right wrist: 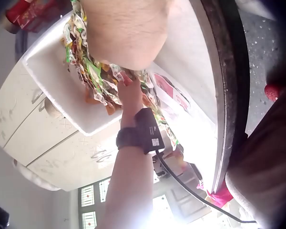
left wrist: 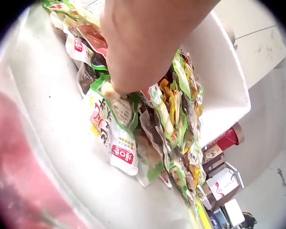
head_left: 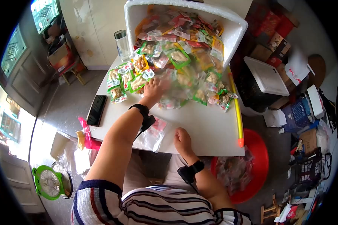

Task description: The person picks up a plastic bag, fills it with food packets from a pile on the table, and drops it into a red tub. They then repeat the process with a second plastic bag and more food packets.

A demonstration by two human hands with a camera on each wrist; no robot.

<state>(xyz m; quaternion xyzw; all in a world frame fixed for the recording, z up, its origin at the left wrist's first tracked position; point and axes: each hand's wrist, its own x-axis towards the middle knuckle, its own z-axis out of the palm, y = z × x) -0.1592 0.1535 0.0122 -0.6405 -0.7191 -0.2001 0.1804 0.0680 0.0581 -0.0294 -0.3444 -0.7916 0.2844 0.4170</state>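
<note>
A heap of small sealed snack packets point(head_left: 178, 58), mostly clear with green or orange edges, spills from a white foam box point(head_left: 234, 26) onto a white table point(head_left: 214, 140). My left hand point(head_left: 154, 91) reaches into the near side of the heap, its fingers among the packets; motion blurs those beside it. In the left wrist view, a green-edged packet point(left wrist: 121, 152) lies right under that hand, which hides its own fingertips. My right hand point(head_left: 183, 140) rests near the table's front edge with nothing seen in it. A clear plastic bag point(head_left: 153, 135) with a pink print lies between the hands.
A phone point(head_left: 96, 110) lies at the table's left, and a lidded glass bottle point(head_left: 122, 45) stands beside the box. A yellow tube point(head_left: 236, 112) runs along the right edge. Below it, a red basin point(head_left: 261, 165) holds clear wrappers. A green fan point(head_left: 48, 182) stands at lower left.
</note>
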